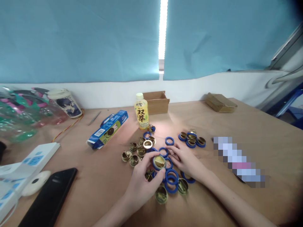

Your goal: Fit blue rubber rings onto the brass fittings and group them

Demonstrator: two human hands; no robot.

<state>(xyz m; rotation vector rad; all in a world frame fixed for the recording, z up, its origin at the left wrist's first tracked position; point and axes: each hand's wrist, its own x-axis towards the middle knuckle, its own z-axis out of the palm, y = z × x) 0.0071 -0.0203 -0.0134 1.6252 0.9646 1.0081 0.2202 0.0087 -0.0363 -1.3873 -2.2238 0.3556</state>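
Observation:
My left hand (144,179) grips a round brass-coloured piece with a blue ring (159,162) between thumb and fingers, above the pile. Beside it, my right hand (187,160) reaches over the blue rings (169,141); its fingertips are bent near a ring, and what they hold, if anything, is too small to make out. More blue rings (171,177) lie below the hands. Loose brass pieces (133,160) are spread to the left, others (161,194) nearer the front edge. Several brass pieces with blue rings (191,142) sit together at the right.
A yellow bottle (141,112) stands before an open cardboard box (157,102). Left are a blue carton (107,129), a cup (67,104), spray bottles (30,110), a power strip (35,159) and a black phone (49,198). Right are a brown packet (220,102) and a blurred-out object (239,160).

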